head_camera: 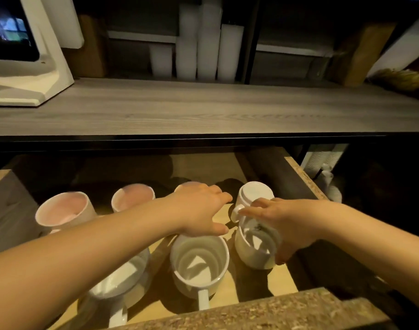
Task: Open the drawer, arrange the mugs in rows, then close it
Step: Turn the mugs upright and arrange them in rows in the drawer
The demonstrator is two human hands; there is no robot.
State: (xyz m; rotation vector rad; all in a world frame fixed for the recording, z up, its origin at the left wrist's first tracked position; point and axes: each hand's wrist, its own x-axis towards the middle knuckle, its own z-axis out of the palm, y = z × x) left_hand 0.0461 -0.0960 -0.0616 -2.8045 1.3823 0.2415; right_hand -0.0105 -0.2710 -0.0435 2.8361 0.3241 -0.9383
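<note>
Front mugs white, inside & out. Back-row mugs pale w/ pink insides. Upside-down mug at right white. Drawer: light yellowish wood floor, speckled brown chipboard edges. Desk above grey, wood-grain pattern. Stacked cups at back white. Monitor stand white, screen dark.

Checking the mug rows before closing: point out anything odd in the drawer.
One white mug at the back right stands upside down, base up, while the others sit mouth up. The right hand holds another white mug tilted, not yet set down.
</note>
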